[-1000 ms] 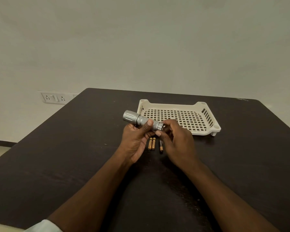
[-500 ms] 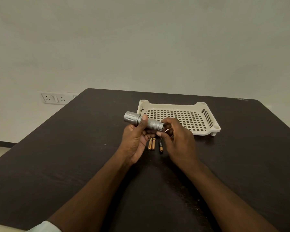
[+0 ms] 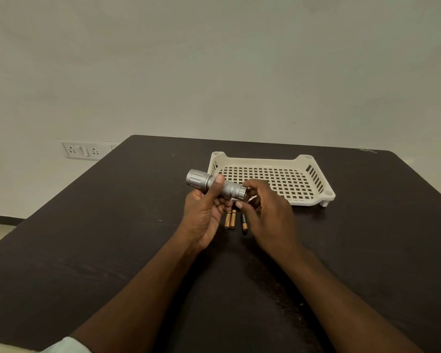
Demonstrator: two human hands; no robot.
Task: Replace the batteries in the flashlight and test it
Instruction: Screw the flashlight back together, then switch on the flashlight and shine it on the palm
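Left hand (image 3: 204, 215) holds the silver flashlight (image 3: 215, 185) off the desk (image 3: 112, 225), above its middle, thumb curled over the knurled barrel, fingers wrapped underneath. So the left grip is closed round the flashlight body. Flashlight lies roughly level, wide head end pointing toward the desk's far-left corner, tail end toward the right.

Right hand (image 3: 267, 212) is at the tail end; fingertips curled around the tail cap, touching it. Right grip is closed on the tail of the flashlight, a light fingertip pinch, not a full fist. Cannot tell if the cap is loose or tight.

Three batteries on the desk just under the hands, near the desk's middle: two gold batteries (image 3: 230, 219) side by side, touching, and one black-and-gold battery (image 3: 244, 222) just beside them to the right, partly hidden by the right hand. All lie lengthwise pointing at the far edge.

Cream plastic tray (image 3: 313, 197) with a grid bottom sits behind the hands toward the far edge, slightly right of centre. Wall socket panel (image 3: 80, 150) on the wall past the far-left corner.
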